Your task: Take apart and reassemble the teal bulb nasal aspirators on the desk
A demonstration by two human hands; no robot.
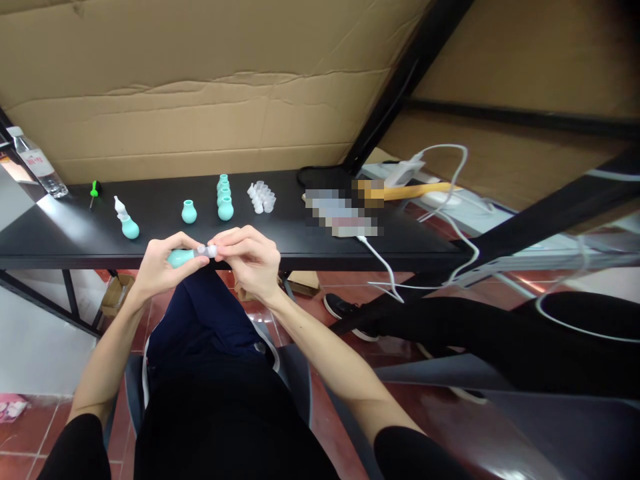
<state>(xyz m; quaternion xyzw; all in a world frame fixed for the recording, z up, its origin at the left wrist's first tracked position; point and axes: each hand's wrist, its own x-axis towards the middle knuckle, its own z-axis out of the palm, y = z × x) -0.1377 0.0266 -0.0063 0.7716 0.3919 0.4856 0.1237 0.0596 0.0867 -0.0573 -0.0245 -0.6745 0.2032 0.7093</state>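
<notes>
The left hand is closed around the teal bulb, and the right hand pinches the clear tip at its end, both above the near edge of the worktop. To join them well, it seems best to keep both parts in one straight line and to press gently, without squeezing the soft bulb.

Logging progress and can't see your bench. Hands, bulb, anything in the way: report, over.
Left hand holding teal bulb. Right hand pinching whitish tip at bulb's neck end. Nothing seen blocking hands; row of bulbs and clear pieces sit farther back.
</notes>
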